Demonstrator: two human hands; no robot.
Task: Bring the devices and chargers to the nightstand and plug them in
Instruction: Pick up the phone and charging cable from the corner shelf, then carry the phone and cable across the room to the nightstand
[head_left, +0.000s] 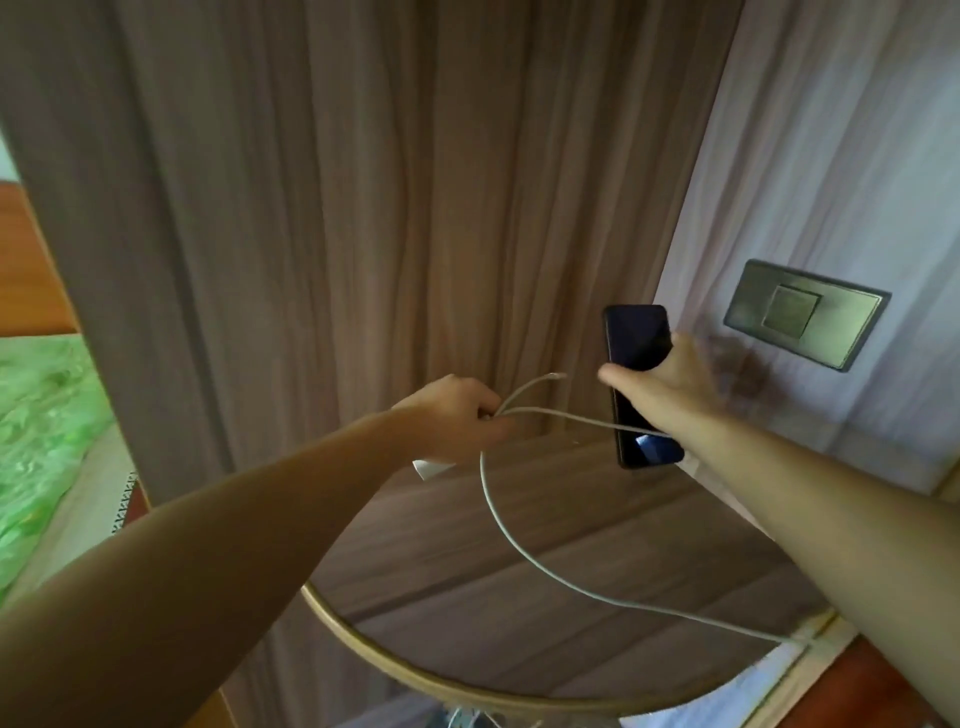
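My right hand (657, 382) grips a black phone (636, 338) upright over the far edge of the round wooden nightstand (519, 597), its lower end close to the tabletop. My left hand (457, 410) holds a bunch of white charger cable (498, 514), with a white charger block (428, 469) showing below the fist. One cable end sticks up past the fingers. A long loop of cable hangs over the tabletop and runs off its right edge.
A brown curtain (337, 208) hangs behind the nightstand. On the pale wall to the right sits a metal switch plate (805, 314). A bed with a green cover (41, 426) lies at the left. The nightstand has a golden rim (374, 660).
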